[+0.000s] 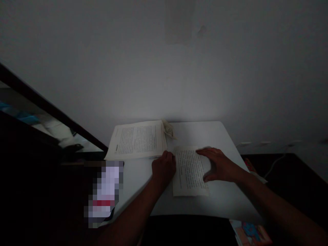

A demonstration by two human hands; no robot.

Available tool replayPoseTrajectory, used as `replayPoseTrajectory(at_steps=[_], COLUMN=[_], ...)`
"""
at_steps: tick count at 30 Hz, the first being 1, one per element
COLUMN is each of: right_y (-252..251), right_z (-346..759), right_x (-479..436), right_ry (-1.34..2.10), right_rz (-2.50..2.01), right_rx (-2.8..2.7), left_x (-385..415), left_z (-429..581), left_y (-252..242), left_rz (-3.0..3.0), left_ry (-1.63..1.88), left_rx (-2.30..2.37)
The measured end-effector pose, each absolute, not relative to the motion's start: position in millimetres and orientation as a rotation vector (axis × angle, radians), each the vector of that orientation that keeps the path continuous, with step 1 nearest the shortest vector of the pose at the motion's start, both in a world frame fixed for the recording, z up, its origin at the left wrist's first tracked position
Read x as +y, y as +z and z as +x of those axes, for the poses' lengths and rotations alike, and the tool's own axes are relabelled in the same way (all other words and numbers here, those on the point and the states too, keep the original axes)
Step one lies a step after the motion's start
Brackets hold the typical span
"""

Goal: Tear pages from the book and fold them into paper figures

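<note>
A loose printed page (189,171) lies flat on the white table (205,133), its edges uneven. My left hand (164,166) is curled closed at the page's left edge; whether anything is between its fingers is hidden. On the other side my right hand (215,165) rests with thumb and fingers spread apart, the tips at the page's right edge. Left of the page, an open book (138,140) lies near the wall, printed side up. A small crumpled piece of printed paper (168,130) sits against the book's right edge.
A phone-like object (107,188), blurred out, lies at the table's left edge. The plain wall (164,75) rises directly behind the table. Below the front right edge is a colourful printed item (249,232). A pale cable (275,165) runs at the right.
</note>
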State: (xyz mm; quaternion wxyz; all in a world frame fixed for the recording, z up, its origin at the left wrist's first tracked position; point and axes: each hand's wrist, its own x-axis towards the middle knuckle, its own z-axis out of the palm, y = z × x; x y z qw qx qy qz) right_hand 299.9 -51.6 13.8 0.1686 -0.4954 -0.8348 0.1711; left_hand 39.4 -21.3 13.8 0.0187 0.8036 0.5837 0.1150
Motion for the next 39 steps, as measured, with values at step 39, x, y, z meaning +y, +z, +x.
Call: replayPoseTrajectory(at_steps=[39], right_y=[33], right_z=[292], right_x=[-53], right_ry=[0.770], right_rz=[-1.476], right_rx=[-2.039], left_x=[-13], left_z=[28], left_y=[15], left_rz=[2.082], left_ry=[0.913], left_rx=[1.448])
